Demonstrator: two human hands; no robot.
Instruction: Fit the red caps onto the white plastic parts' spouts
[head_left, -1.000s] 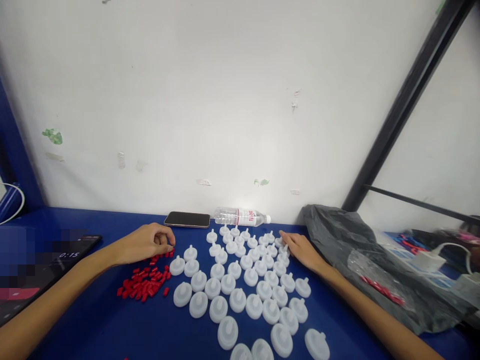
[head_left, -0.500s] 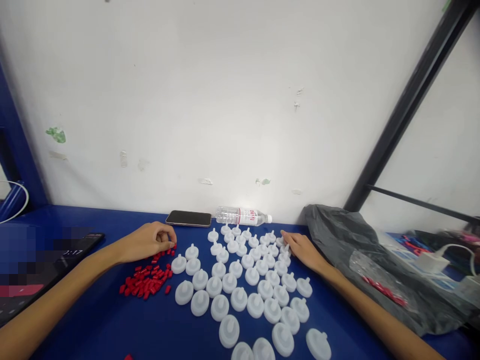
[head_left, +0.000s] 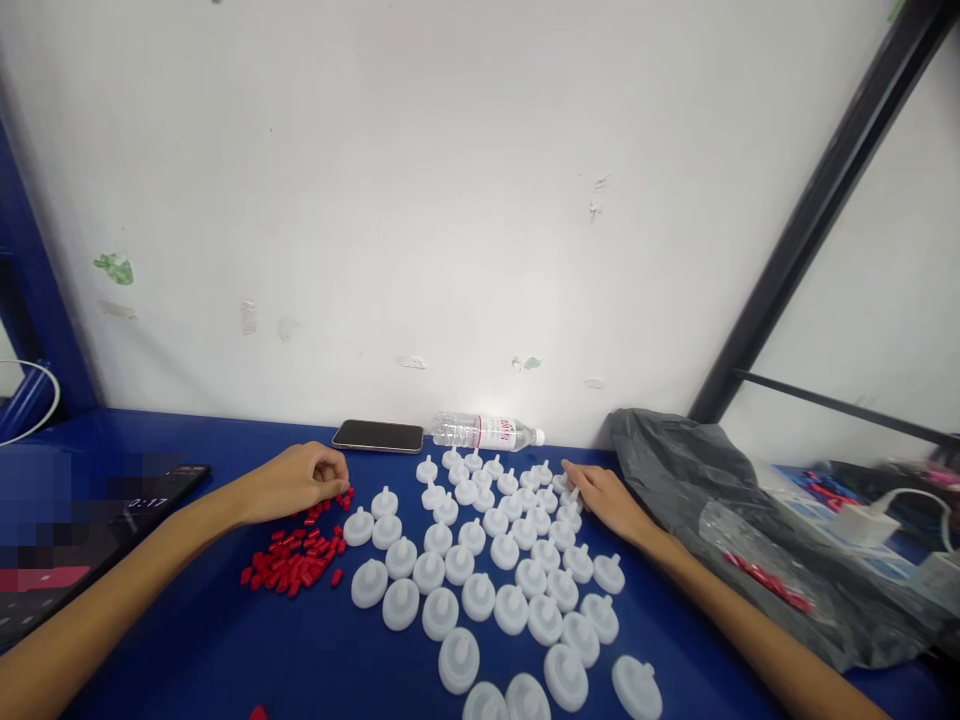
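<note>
My left hand (head_left: 304, 482) is at the left, fingers curled and thumb and fingertips drawn together at the far end of a pile of small red caps (head_left: 300, 560). A few red caps lie right by the fingertips; whether one is pinched there I cannot make out. Across the middle of the blue table spread several white plastic discs (head_left: 478, 597), each with a short nozzle standing up. My right hand (head_left: 607, 498) rests with fingers stretched out along the far right edge of these discs, touching or close to the ones there. Its fingertips partly cover a disc.
Against the wall lie a phone (head_left: 377, 437) and a clear plastic bottle (head_left: 487, 432). Another phone with a lit screen (head_left: 142, 505) is at the left. On the right are a dark grey plastic bag (head_left: 667, 470), a clear bag with red pieces (head_left: 765, 575) and a white charger (head_left: 862, 525).
My left hand has shifted very slightly left, showing more of the red caps at its fingertips. My right hand and the white discs stay where they were.
</note>
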